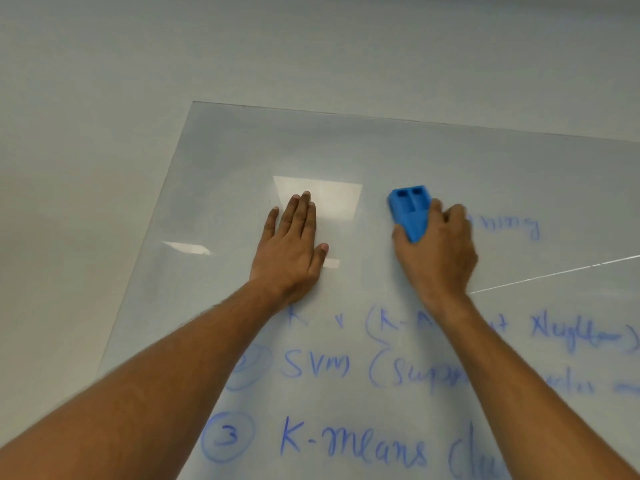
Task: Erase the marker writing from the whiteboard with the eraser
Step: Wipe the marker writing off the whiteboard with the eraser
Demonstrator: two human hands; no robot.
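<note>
I am seeing the right hand (438,244) gripping the eraser (410,211) at frame centre on the whiteboard (242,150); the left hand (291,244) is lying flat (fingers straight), blue writing (349,445) showing below.

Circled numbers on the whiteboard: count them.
2: a circled 3 in blue marker at lower left, and another circle above it, half hidden by the left forearm. More may be hidden.

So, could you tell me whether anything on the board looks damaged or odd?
A thin bright line crosses the whiteboard on the right; crack, seam or reflection, I cannot tell. Otherwise nothing stands out: the right hand holds the eraser.
</note>
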